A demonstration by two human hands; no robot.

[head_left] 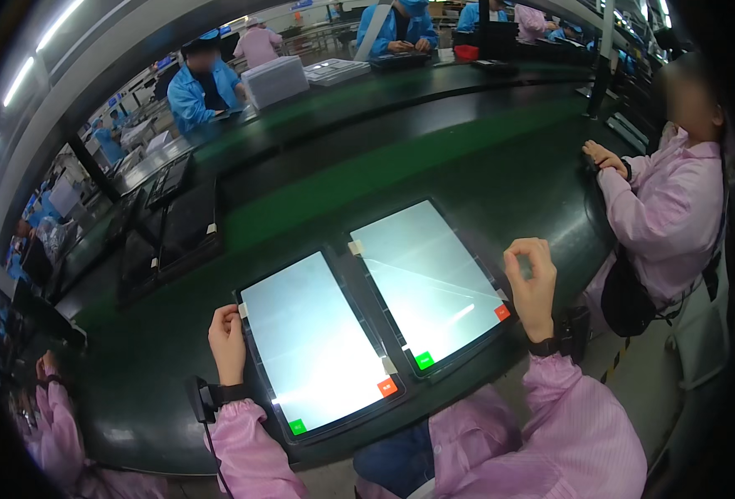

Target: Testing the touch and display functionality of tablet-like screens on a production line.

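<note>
One glossy, rectangular left tablet [313, 341], with a like-shaped right tablet [430, 279] beside it, lies on the smooth bench [517, 175]. Your left hand [228, 349] curls narrowly at the left tablet's edge; well right of it, your right hand [536, 295] rounds into a ring. Either's hold I cannot tell.

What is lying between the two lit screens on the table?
Head view: a narrow strip of dark tabletop separates the left screen and right screen, with pale tabs at their facing edges.

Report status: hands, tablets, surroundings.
Left hand at edge of lit left tablet. Right hand beside lit right tablet. Pink-sleeved co-worker at right, clear of tablets.
</note>
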